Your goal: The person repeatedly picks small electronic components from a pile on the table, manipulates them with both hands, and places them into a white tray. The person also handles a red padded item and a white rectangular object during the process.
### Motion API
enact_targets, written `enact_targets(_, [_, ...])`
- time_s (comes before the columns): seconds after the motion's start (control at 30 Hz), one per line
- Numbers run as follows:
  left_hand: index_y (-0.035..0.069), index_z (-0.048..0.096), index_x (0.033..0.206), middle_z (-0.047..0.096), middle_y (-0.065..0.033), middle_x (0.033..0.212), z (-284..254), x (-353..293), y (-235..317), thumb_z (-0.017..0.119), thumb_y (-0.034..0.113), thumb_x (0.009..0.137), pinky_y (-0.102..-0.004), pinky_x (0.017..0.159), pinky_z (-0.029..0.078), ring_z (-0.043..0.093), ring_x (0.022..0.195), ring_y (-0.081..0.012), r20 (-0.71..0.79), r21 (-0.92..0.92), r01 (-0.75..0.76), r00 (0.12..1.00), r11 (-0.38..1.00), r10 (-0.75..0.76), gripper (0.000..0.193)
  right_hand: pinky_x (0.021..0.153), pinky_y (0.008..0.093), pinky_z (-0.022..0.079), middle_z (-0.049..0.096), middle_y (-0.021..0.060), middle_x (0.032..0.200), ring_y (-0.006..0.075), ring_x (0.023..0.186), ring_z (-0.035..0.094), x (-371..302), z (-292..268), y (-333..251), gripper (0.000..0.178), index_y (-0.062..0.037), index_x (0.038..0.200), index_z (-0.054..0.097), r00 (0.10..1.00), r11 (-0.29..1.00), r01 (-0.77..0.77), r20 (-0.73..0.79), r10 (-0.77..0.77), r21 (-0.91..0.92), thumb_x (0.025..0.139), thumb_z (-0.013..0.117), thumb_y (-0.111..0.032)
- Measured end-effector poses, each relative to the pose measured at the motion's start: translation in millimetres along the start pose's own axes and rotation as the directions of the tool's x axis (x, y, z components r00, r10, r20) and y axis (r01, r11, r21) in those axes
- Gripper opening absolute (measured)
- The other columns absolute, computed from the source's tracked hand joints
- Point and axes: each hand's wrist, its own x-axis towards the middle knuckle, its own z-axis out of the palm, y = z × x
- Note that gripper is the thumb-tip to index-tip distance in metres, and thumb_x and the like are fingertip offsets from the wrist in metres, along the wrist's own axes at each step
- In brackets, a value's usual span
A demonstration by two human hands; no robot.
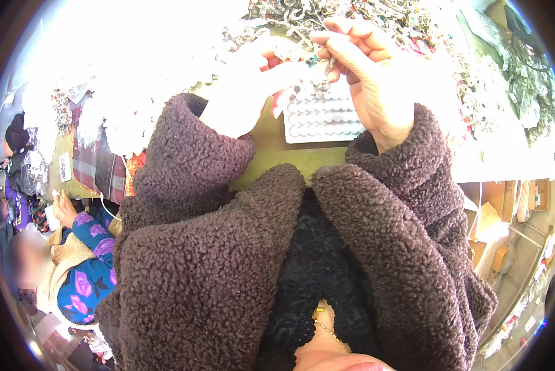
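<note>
View: head camera, looking down on both hands.
Workpiece: small metallic piece with a blue-green accent, at the fingertips between the two hands; its fine detail is too small to resolve.
Right-hand grip: the right hand has its thumb and fingers drawn narrow, appearing to pinch the small metallic piece from the right.
Left-hand grip: the left hand reaches in from the other side, fingertips close to the small metallic piece; glare hides the contact, so whether it clamps or only steadies cannot be determined.
Tray: white tray with rows of rounded shapes, below the grip and nearer the body.
Heap: pile of small silvery pieces, just beyond the grip.
Table: green tabletop, under the grip and the white tray.
Sleeves: fleecy brown cuffs, behind the grip on both sides; the pile could snag a hooked part, so lift the wrists clear.
Pinch pressure: light and even is advisable; a piece this small probably twists or slips under a hard squeeze.
Support: one hand best serves as the fixed side while the other makes small adjustments.
Lighting: glare is strong left of the grip; angling the workpiece toward the body likely improves sight of it.
</note>
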Motion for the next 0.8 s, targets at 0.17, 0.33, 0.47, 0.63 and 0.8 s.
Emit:
enact_targets(0.17, [0.002,0.056,0.101,0.057,-0.0036,0.074,-2,-2,3,0.060,0.009,0.086,-0.0198,0.046,0.041,0.052,0.054,-0.0070,-0.060,-0.076,0.075,0.995,0.994,-0.079,0.017,0.065,0.0229,0.050,0.065,0.0107,0.100,0.0120,0.077,0.062,-3,5,-6,0.024,0.0018,0.108,0.058,0.995,0.993,0.074,0.078,-0.067,-0.093,0.086,0.061,-0.007])
enact_targets(0.33, [0.002,0.055,0.100,0.055,-0.0023,0.071,-10,-3,4,0.058,0.009,0.088,-0.0203,0.044,0.038,0.049,0.051,-0.0070,-0.042,-0.013,0.053,0.998,0.999,-0.053,0.015,0.065,0.0195,0.049,0.067,0.0066,0.090,0.0074,0.074,0.061,-5,9,-9,0.022,-0.0005,0.107,0.060,0.998,0.906,0.024,0.062,0.003,-0.423,0.087,0.062,-0.009])
enact_targets(0.47, [0.002,0.055,0.101,0.056,-0.0037,0.073,-13,-1,4,0.057,0.010,0.088,-0.0209,0.044,0.039,0.049,0.052,-0.0071,-0.039,-0.110,0.133,0.990,0.985,-0.138,0.015,0.069,0.0205,0.048,0.064,0.0057,0.090,0.0081,0.077,0.060,-8,11,-12,0.023,-0.0014,0.109,0.058,0.998,0.921,0.052,0.048,-0.037,-0.385,0.087,0.061,-0.009])
enact_targets(0.63, [0.002,0.056,0.103,0.060,-0.0054,0.079,-10,-2,5,0.059,0.013,0.088,-0.0217,0.047,0.044,0.054,0.059,-0.0083,0.006,-0.284,0.202,0.978,0.937,-0.209,0.019,0.082,0.0231,0.046,0.060,0.0057,0.099,0.0099,0.090,0.057,-10,9,-20,0.023,-0.0008,0.111,0.054,0.993,0.803,0.068,0.117,0.002,-0.592,0.089,0.057,-0.005])
enact_targets(0.8, [0.001,0.058,0.104,0.061,-0.0057,0.079,-10,-4,9,0.058,0.014,0.088,-0.0205,0.046,0.045,0.058,0.063,-0.0091,0.142,-0.288,0.313,0.949,0.905,-0.283,0.020,0.079,0.0228,0.045,0.059,0.0031,0.099,0.0092,0.088,0.055,-9,1,-23,0.021,-0.0022,0.106,0.055,0.969,0.813,-0.093,0.135,0.206,-0.574,0.086,0.060,-0.006])
